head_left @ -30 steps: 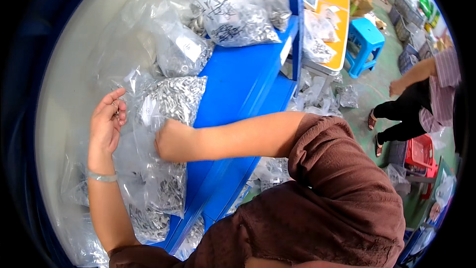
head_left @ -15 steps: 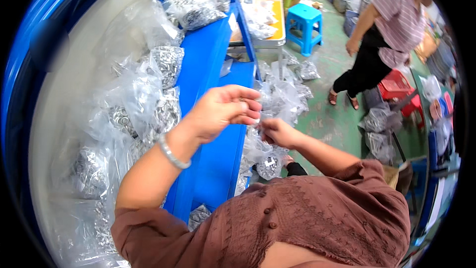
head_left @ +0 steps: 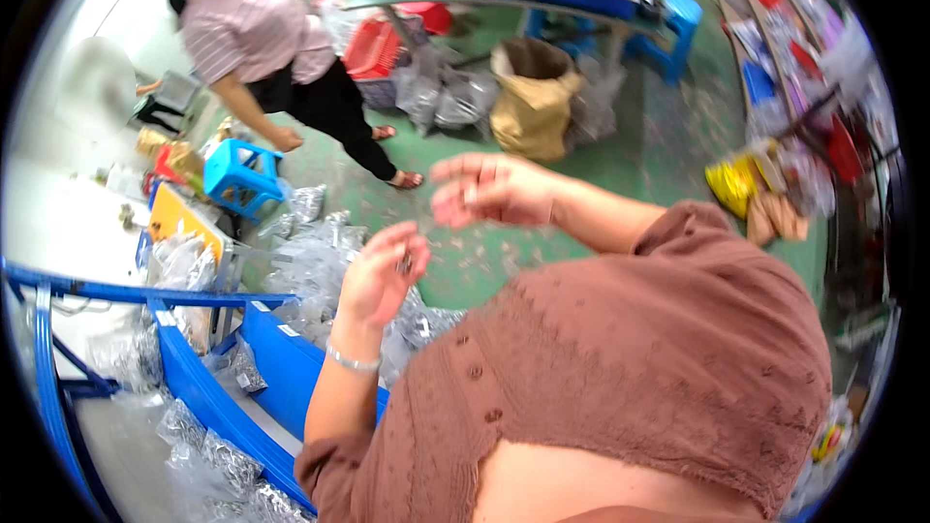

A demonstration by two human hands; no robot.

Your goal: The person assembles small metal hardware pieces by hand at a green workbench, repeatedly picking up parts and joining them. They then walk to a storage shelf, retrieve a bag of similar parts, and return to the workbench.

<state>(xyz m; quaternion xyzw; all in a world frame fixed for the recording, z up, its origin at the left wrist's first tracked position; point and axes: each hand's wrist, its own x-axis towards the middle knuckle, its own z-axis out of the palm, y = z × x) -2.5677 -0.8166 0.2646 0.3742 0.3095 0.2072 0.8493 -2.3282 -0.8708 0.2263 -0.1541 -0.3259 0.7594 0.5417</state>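
My left hand (head_left: 380,276), with a light bracelet on the wrist, is raised in front of my chest. Its fingers are curled round a small dark metal piece (head_left: 405,261), whose exact kind I cannot make out. Just beyond and to the right, my right hand (head_left: 499,192) hovers with fingers stretched and apart, nothing visible in them. The fingertips of both hands come close together. Below them, clear bags of small parts (head_left: 320,266) lie on the green floor beside the blue rack (head_left: 291,353).
A person in a striped top (head_left: 257,34) walks at the far left. Bagged metal parts (head_left: 228,460) fill the rack shelf. Farther off are a blue stool (head_left: 242,174), an open brown sack (head_left: 531,121), a worktable (head_left: 484,2) and a yellow bag (head_left: 733,184).
My view has swung to the right, so the rack now lies lower left and the worktable shows ahead. Both hands turned along with it, and the right hand's fingers have spread.
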